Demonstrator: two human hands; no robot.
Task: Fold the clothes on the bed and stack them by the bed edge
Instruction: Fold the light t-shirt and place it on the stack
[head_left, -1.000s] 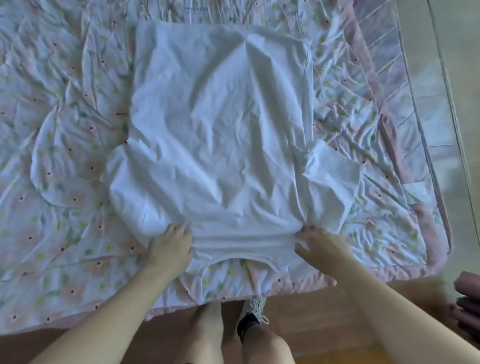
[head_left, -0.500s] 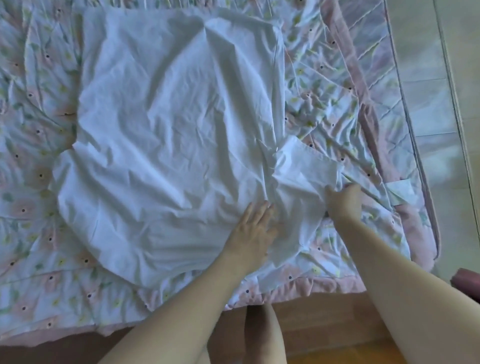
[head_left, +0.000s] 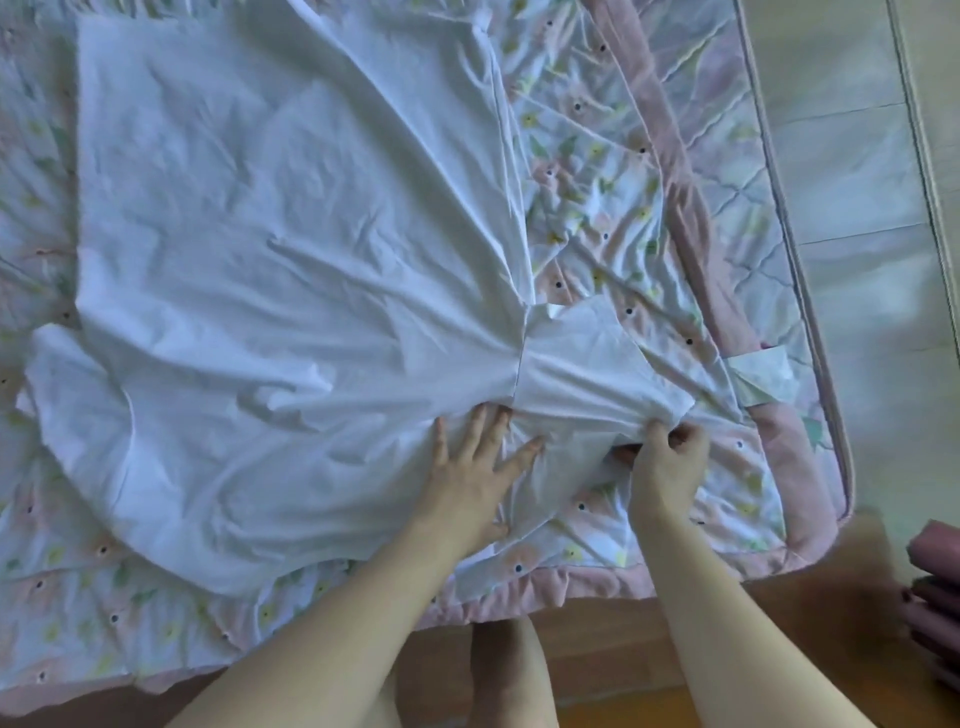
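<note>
A big white T-shirt (head_left: 270, 270) lies spread out on the flowery quilt (head_left: 597, 171) that covers the bed. Most of the shirt is on the left and middle of the quilt. It is full of wrinkles, and they all run toward one spot near the hands.

The left hand (head_left: 472, 473) lies flat on the shirt, close to the near edge of the bed. Its fingers are straight and spread wide, and they press the cloth down.

The right hand (head_left: 665, 457) is just to the right of it. Its fingers are curled, and they pinch the end of the shirt's short sleeve (head_left: 587, 374). The sleeve is bunched up where the hand holds it.

At the far right edge, near the floor, is a pile of dark red cloth (head_left: 935, 597).
</note>
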